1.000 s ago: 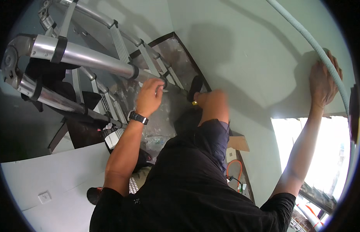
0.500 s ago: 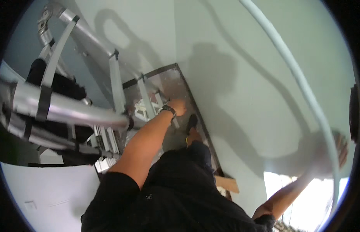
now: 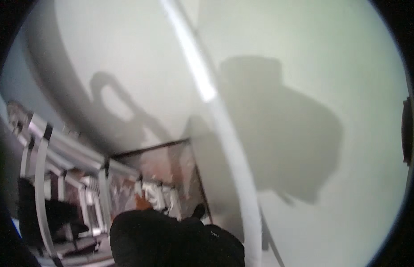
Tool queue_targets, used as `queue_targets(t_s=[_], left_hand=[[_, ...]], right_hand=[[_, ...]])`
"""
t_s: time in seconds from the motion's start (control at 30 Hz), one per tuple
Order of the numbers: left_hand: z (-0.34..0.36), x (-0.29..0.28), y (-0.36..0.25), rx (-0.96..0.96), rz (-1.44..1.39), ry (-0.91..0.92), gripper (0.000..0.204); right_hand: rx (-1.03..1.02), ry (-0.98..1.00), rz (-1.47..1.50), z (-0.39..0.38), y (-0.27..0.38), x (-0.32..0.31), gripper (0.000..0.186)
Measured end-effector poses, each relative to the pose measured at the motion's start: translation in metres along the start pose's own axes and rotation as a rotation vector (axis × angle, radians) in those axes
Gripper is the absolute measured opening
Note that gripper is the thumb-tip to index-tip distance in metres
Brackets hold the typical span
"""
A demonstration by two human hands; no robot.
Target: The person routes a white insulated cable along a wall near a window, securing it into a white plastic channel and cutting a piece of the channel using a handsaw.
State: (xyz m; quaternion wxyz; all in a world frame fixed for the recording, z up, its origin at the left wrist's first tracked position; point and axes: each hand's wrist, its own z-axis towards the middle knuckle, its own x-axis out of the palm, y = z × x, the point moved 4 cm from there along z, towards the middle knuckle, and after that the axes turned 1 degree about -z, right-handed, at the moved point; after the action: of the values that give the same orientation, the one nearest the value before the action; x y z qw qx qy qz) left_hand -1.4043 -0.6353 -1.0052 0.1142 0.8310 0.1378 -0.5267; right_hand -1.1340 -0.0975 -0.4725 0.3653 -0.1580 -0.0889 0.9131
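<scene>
Heavy blur here. My left fingers (image 3: 143, 203) show only as a small smeared patch of skin, left of centre and low. Can't tell whether they're apart, together or clamped on something. Right fingers are out of view, so no read on their state either.

Nearest thing to the left fingers: the aluminium ladder (image 3: 103, 191). Its rails and rungs start right beside them and run off to the left, with black collars at the joints. Contact or a small gap, can't tell. Just right of the fingers are some pale, blurred shapes, too smeared to identify.

My black shirt (image 3: 180, 238) fills the space just below the fingers. Dark shoe (image 3: 198, 211) is a bit further right, on the floor (image 3: 184, 175) near the wall base. Black cloth (image 3: 60, 218) is well left of the fingers, among the ladder parts.

White tube (image 3: 236, 160), thick, is well apart to the right. It bows from the top of the view down to the bottom edge.

Beyond the fingers: dark skirting (image 3: 149, 147) meets at the room corner. Past that, pale wall (image 3: 305, 44) with a big soft shadow (image 3: 282, 129).
</scene>
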Motion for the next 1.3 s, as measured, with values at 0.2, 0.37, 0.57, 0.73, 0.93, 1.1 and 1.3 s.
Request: queue_targets(t_s=[0.2, 0.37, 0.57, 0.73, 0.93, 1.1, 1.3], left_hand=[[0.029, -0.002, -0.086, 0.191, -0.136, 0.215, 0.067], [0.068, -0.017, -0.137, 0.342, -0.213, 0.316, 0.067], [0.095, -0.051, -0.173, 0.489, -0.302, 0.428, 0.07], [0.116, -0.096, -0.203, 0.616, -0.441, 0.52, 0.074], [0.158, -0.309, -0.281, 0.808, -0.988, 0.516, 0.081], [0.167, -0.742, -0.299, 1.116, -1.854, 0.41, 0.087], [0.072, -1.037, -0.285, 1.326, -1.903, 0.219, 0.059]], right_hand=[[0.056, -0.016, -0.115, 0.009, 0.062, 0.0, 0.042], [0.068, -0.042, -0.177, 0.026, 0.104, -0.004, 0.044], [0.058, -0.042, -0.204, 0.057, 0.139, -0.001, 0.046], [0.045, -0.04, -0.229, 0.096, 0.164, 0.001, 0.048], [0.328, -0.003, -0.164, 0.099, 0.171, 0.015, 0.05], [0.11, -0.049, -0.299, 0.128, 0.176, 0.036, 0.05], [0.133, 0.017, -0.266, 0.089, 0.171, 0.032, 0.046]])
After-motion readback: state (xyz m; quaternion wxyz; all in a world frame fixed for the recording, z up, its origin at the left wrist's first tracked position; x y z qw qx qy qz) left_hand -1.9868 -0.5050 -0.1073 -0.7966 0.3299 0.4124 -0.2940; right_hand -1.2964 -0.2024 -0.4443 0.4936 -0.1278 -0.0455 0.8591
